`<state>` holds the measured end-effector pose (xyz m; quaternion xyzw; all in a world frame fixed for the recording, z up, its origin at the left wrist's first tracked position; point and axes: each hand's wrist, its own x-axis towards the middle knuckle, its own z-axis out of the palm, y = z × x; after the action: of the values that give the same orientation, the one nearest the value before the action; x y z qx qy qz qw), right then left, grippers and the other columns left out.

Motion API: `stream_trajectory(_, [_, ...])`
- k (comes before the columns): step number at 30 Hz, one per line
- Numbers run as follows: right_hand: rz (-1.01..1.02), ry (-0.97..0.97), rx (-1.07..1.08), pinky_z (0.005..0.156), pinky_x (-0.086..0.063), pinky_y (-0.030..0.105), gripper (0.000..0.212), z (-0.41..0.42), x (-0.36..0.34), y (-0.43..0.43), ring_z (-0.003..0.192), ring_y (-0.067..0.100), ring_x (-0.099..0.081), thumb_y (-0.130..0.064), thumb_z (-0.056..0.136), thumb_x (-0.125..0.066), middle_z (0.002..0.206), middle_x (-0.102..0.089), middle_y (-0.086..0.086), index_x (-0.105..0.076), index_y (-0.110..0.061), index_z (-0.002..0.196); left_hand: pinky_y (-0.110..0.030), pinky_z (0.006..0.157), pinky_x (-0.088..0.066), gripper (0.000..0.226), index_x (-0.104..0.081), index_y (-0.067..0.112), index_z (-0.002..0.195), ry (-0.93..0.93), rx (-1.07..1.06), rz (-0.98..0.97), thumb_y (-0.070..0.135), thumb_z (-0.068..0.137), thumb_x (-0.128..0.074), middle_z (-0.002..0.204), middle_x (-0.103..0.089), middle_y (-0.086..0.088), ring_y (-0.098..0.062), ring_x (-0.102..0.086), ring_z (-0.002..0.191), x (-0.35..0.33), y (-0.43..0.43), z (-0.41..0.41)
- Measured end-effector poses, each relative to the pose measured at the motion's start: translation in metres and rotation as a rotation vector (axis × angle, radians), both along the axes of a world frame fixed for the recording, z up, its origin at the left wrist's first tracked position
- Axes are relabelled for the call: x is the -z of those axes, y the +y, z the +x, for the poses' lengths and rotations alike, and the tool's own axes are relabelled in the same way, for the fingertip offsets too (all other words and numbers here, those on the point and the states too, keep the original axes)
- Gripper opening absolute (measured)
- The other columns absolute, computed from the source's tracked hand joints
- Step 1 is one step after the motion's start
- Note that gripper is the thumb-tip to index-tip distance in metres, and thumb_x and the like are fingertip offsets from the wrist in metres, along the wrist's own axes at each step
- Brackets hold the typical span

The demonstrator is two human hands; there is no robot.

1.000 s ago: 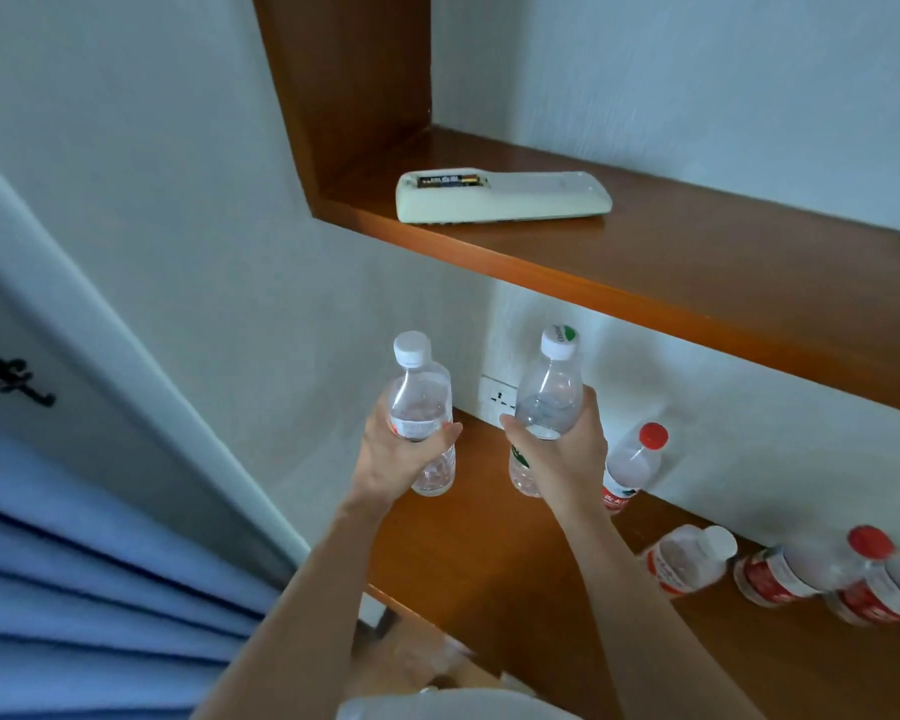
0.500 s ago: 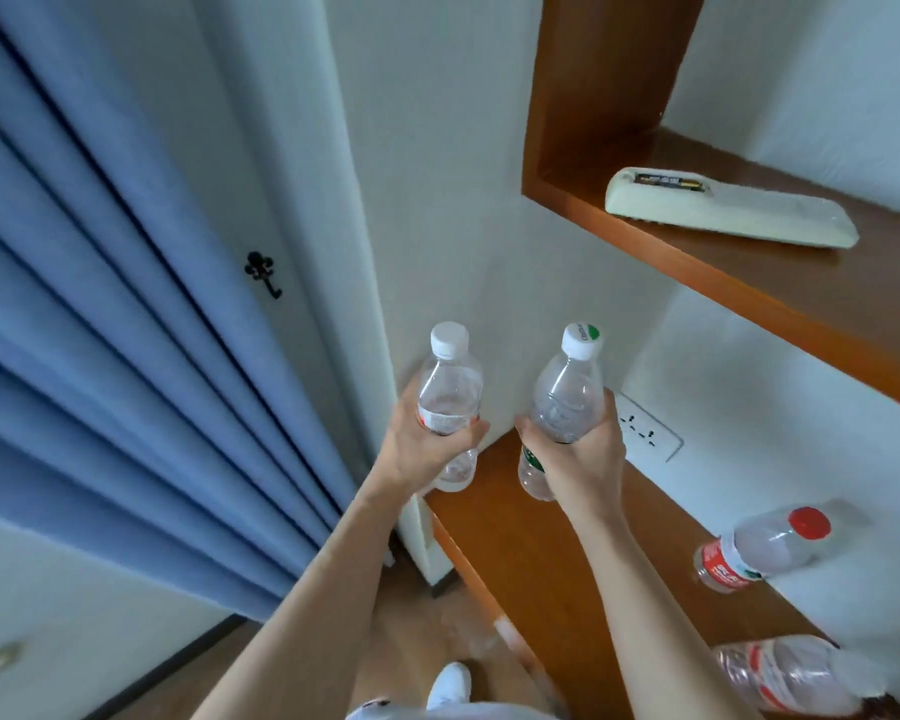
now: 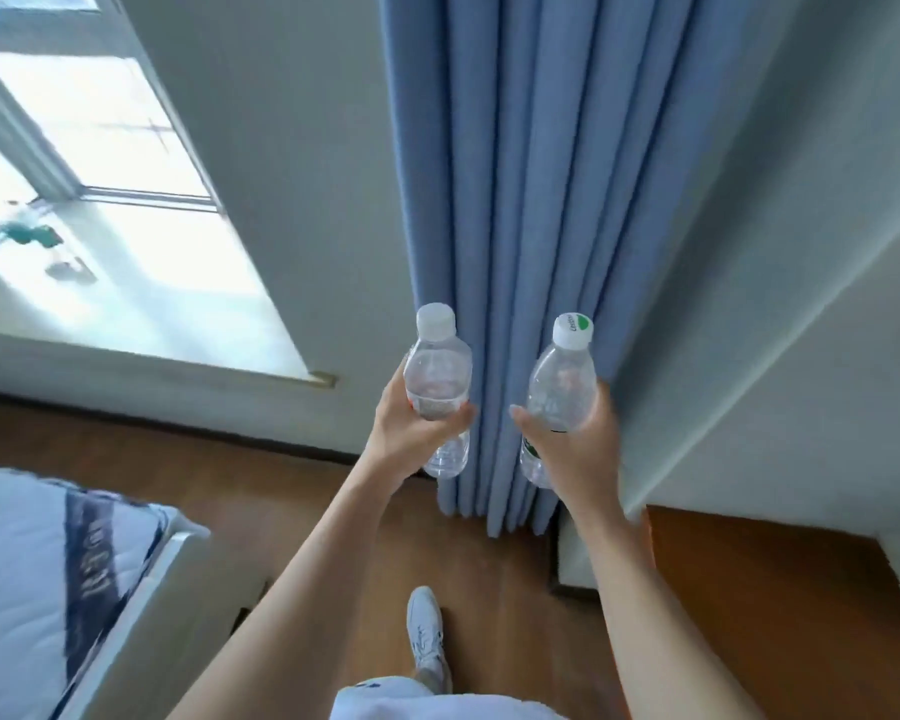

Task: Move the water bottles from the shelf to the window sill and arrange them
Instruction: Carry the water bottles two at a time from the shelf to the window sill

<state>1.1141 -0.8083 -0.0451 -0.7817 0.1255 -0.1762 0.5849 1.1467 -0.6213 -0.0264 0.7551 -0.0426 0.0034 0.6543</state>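
My left hand (image 3: 411, 433) grips a clear water bottle with a white cap (image 3: 437, 371), held upright. My right hand (image 3: 578, 444) grips a second clear bottle with a white and green cap (image 3: 562, 387), also upright. Both bottles hang in the air in front of the blue curtain (image 3: 531, 200). The bright window sill (image 3: 141, 283) lies at the left, well away from both hands. Only a corner of the wooden shelf (image 3: 759, 589) shows at the lower right.
A bed with a white and navy cover (image 3: 37, 579) stands at the lower left. Wooden floor (image 3: 292, 491) runs between the bed and the wall. A small green object (image 3: 32, 235) sits on the sill near the window. My white shoe (image 3: 427, 631) is below.
The view has swung left from the shelf to the curtain and window. Both hands still hold their bottles upright, now carried away from the shelf.
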Motion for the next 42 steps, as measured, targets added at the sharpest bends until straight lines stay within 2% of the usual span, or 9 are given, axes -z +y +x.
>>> stream_trajectory(9, [-0.053, -0.027, -0.387, 0.073, -0.041, 0.002, 0.053, 0.060, 0.003, 0.149, 0.089, -0.015, -0.057, -0.027, 0.069, -0.089, 0.099, -0.062, -0.020, -0.054, -0.022, 0.109, -0.019, 0.071, -0.053, 0.051, -0.063, 0.021, 0.109, 0.027, -0.480, 0.034, 0.026, 0.062, -0.084, 0.087, -0.071, 0.012, -0.005, -0.069, 0.083, 0.001, 0.155, -0.020])
stream_trajectory(12, [-0.085, -0.035, -0.487, 0.071, -0.041, 0.001, 0.055, 0.081, 0.008, 0.196, 0.088, -0.017, -0.056, -0.027, 0.070, -0.089, 0.098, -0.060, -0.020, -0.054, -0.019, 0.112, -0.026, 0.077, -0.055, 0.059, -0.061, 0.022, 0.112, 0.041, -0.587, 0.064, 0.035, 0.060, -0.086, 0.095, -0.071, 0.007, -0.009, -0.070, 0.088, 0.008, 0.199, -0.017])
stream_trajectory(19, [-0.132, -0.046, -0.624, 0.072, -0.046, 0.005, 0.062, 0.155, 0.010, 0.306, 0.091, 0.013, -0.063, -0.031, 0.066, -0.091, 0.104, -0.064, -0.007, -0.054, -0.018, 0.114, -0.047, 0.086, -0.058, 0.063, -0.057, 0.031, 0.110, 0.040, -0.739, 0.128, 0.049, 0.055, -0.082, 0.096, -0.069, 0.005, -0.019, -0.068, 0.096, 0.021, 0.302, 0.033])
stream_trajectory(21, [-0.127, -0.030, -0.642, 0.076, -0.051, 0.017, 0.063, 0.179, 0.009, 0.333, 0.091, 0.017, -0.066, -0.033, 0.064, -0.092, 0.103, -0.065, -0.007, -0.054, -0.020, 0.113, -0.048, 0.087, -0.058, 0.059, -0.057, 0.037, 0.109, 0.038, -0.758, 0.129, 0.046, 0.057, -0.083, 0.094, -0.068, 0.010, -0.016, -0.068, 0.096, 0.022, 0.329, 0.052])
stream_trajectory(23, [-0.122, -0.010, -0.648, 0.078, -0.053, 0.025, 0.063, 0.204, 0.007, 0.362, 0.090, 0.017, -0.067, -0.035, 0.063, -0.092, 0.102, -0.065, -0.009, -0.054, -0.022, 0.113, -0.044, 0.088, -0.058, 0.056, -0.055, 0.042, 0.105, 0.040, -0.781, 0.127, 0.044, 0.057, -0.083, 0.092, -0.067, 0.015, -0.010, -0.067, 0.095, 0.019, 0.357, 0.074])
stream_trajectory(27, [-0.080, 0.015, -0.666, 0.069, -0.043, 0.004, 0.057, 0.253, 0.003, 0.421, 0.088, -0.007, -0.062, -0.029, 0.066, -0.092, 0.094, -0.063, -0.019, -0.055, -0.025, 0.109, -0.038, 0.086, -0.057, 0.051, -0.054, 0.043, 0.101, -0.003, -0.794, 0.143, 0.039, 0.057, -0.082, 0.094, -0.066, 0.011, -0.012, -0.066, 0.091, 0.012, 0.411, 0.118])
stream_trajectory(33, [-0.081, 0.048, -0.742, 0.077, -0.050, 0.024, 0.056, 0.303, 0.011, 0.489, 0.090, 0.005, -0.065, -0.031, 0.066, -0.092, 0.097, -0.066, -0.013, -0.053, -0.026, 0.105, -0.032, 0.085, -0.057, 0.053, -0.052, 0.046, 0.103, 0.017, -0.832, 0.163, 0.044, 0.058, -0.080, 0.096, -0.065, 0.014, -0.009, -0.066, 0.094, 0.018, 0.472, 0.160])
stream_trajectory(38, [-0.075, 0.049, -0.833, 0.069, -0.044, 0.009, 0.054, 0.348, 0.018, 0.544, 0.085, -0.007, -0.062, -0.028, 0.067, -0.092, 0.093, -0.065, -0.014, -0.053, -0.024, 0.104, -0.024, 0.086, -0.054, 0.060, -0.052, 0.035, 0.114, 0.040, -0.899, 0.204, 0.033, 0.063, -0.084, 0.103, -0.063, 0.010, -0.009, -0.065, 0.100, 0.027, 0.518, 0.199])
stream_trajectory(42, [-0.069, 0.032, -0.912, 0.072, -0.047, 0.011, 0.053, 0.397, 0.024, 0.595, 0.086, -0.002, -0.063, -0.030, 0.067, -0.092, 0.094, -0.066, -0.013, -0.054, -0.025, 0.104, -0.008, 0.080, -0.048, 0.063, -0.048, 0.032, 0.119, 0.059, -0.970, 0.228, 0.020, 0.071, -0.087, 0.103, -0.060, 0.018, -0.001, -0.062, 0.100, 0.033, 0.561, 0.239])
